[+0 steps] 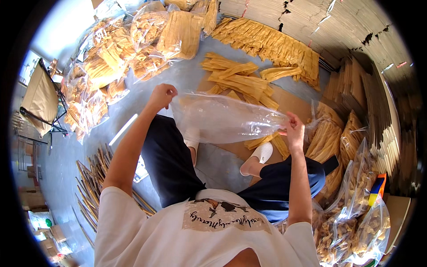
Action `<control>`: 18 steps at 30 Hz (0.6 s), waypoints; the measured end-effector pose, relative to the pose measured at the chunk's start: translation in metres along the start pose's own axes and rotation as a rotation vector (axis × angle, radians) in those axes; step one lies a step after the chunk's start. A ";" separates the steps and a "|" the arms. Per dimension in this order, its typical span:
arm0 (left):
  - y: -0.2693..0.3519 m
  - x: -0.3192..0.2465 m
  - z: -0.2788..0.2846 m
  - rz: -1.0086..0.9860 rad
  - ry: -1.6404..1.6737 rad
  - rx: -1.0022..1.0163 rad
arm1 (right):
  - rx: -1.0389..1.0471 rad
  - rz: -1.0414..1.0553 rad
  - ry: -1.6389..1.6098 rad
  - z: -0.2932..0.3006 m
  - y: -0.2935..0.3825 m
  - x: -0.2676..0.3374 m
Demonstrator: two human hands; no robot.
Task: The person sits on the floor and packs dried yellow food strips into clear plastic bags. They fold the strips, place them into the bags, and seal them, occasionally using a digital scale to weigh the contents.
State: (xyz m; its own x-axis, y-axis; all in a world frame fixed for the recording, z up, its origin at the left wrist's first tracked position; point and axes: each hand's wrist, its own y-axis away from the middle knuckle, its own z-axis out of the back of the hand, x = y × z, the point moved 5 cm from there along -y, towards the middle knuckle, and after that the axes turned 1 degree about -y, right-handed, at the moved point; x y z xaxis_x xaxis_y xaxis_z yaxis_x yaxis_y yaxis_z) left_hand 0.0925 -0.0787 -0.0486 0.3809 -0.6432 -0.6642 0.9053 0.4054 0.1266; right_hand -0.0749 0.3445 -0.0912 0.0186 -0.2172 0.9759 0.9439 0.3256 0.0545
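A clear plastic bag (227, 116) is stretched between my hands above my feet, and nothing shows inside it. My left hand (162, 96) pinches its upper corner between thumb and fingers. At the opposite end, my right hand (293, 128) grips the bag's gathered edge. Behind the bag, long folded strips of yellow dried sheet material (240, 78) lie loosely on a flattened cardboard sheet (290, 100). A row of similar yellow sheets (270, 43) stands packed side by side beyond them.
Filled clear bags (113, 60) are heaped at the upper left. More filled bags (337, 233) stand at the right, beside stacked cardboard (343, 83). Thin wooden sticks (90, 187) lie at the left on the grey floor (63, 173), with a folding chair (40, 100) farther off.
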 end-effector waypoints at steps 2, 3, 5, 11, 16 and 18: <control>0.000 0.005 0.009 0.128 0.086 -0.136 | -0.041 0.046 0.126 0.008 -0.007 -0.011; 0.000 -0.002 0.009 0.126 0.086 -0.136 | -0.088 0.090 0.257 0.010 -0.010 -0.011; 0.003 -0.013 0.013 0.135 0.007 -0.285 | -0.101 0.191 0.342 0.012 -0.011 -0.008; 0.003 -0.006 0.014 0.164 0.478 -0.202 | -0.092 0.237 0.264 0.003 -0.006 0.019; 0.004 -0.006 0.010 0.176 0.592 -0.103 | -0.055 0.140 0.181 0.006 -0.005 0.018; 0.005 -0.010 0.009 0.157 0.608 -0.082 | -0.030 0.076 0.019 0.005 -0.006 0.016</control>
State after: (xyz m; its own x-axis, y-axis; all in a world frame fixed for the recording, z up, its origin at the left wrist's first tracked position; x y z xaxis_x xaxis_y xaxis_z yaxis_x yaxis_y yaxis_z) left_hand 0.0950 -0.0765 -0.0348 0.3110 -0.0982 -0.9453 0.8209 0.5290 0.2151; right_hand -0.0820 0.3440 -0.0744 0.0962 -0.2106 0.9728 0.9490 0.3142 -0.0259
